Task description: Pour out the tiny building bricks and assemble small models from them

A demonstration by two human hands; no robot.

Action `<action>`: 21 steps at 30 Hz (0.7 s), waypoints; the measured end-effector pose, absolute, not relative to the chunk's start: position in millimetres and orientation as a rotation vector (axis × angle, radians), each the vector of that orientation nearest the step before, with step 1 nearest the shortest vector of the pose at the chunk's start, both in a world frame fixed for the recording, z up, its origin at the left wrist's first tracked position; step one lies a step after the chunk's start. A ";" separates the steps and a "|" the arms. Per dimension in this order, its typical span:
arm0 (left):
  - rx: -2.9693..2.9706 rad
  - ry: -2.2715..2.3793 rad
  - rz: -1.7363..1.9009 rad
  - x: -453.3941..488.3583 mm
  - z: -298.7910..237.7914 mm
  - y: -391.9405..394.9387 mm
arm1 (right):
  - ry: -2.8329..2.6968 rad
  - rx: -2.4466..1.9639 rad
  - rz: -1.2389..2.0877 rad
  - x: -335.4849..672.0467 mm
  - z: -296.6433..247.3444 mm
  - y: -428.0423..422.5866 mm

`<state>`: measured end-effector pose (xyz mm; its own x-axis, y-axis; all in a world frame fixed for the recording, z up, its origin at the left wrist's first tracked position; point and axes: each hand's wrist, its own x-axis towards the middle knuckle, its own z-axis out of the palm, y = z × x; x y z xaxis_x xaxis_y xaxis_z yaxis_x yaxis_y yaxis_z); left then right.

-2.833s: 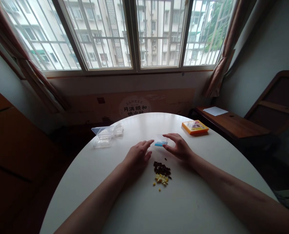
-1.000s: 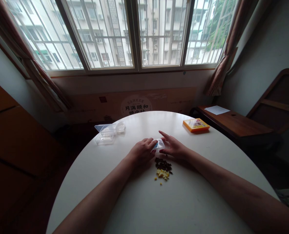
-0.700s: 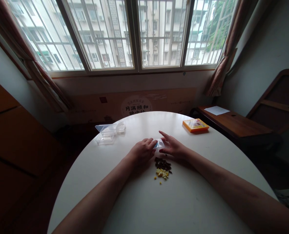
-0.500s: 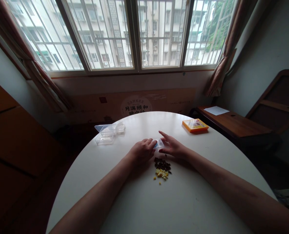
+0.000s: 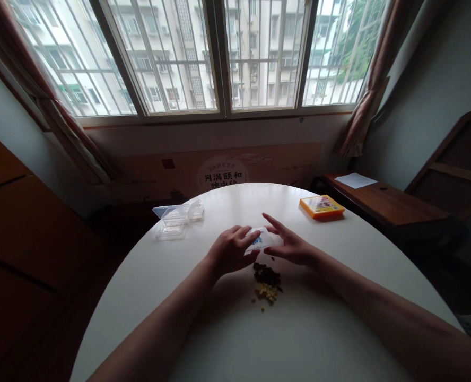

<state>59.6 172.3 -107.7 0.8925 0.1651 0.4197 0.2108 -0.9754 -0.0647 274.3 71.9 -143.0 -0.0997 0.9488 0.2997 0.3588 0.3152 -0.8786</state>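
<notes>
A small clear plastic box (image 5: 260,241) with blue pieces in it is held between my two hands above the white round table (image 5: 235,339). My left hand (image 5: 232,250) grips its left side, fingers over the top and thumb at the near edge. At the right end, the thumb and bent fingers of my right hand (image 5: 293,246) hold the box, with the index finger stretched out away from it. Just nearer to me lies a pile of dark brown pieces (image 5: 267,275). Small yellow pieces (image 5: 266,293) touch that pile, and a few lie loose.
An open clear plastic container (image 5: 171,225) stands at the table's far left. An orange flat box (image 5: 322,208) lies at the far right. Beyond the table are a wooden bench (image 5: 402,201) with white paper (image 5: 356,181) and a barred window (image 5: 259,58).
The plastic box shows more of itself and its blue pieces, as my left fingers have spread a little. My right hand has shifted slightly right. The view has moved a little.
</notes>
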 end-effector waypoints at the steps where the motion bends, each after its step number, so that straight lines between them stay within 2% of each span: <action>1: -2.943 -0.280 -0.704 58.0 -105.8 170.7 | -1.597 -1.147 0.817 271.2 -139.0 69.1; 5: -2.928 -0.159 -0.998 51.2 -101.0 163.9 | -1.353 -0.882 1.110 256.5 -126.5 62.2; 9: -2.939 -0.126 -1.092 48.9 -99.1 160.0 | -1.176 -0.907 1.288 246.8 -119.9 59.8; 15: -2.908 -0.018 -1.169 53.3 -96.0 152.8 | -1.217 -0.980 1.408 245.8 -110.5 53.0; 21: -2.933 -0.147 -1.202 53.2 -91.7 142.4 | -1.163 -0.915 1.452 242.2 -109.4 50.0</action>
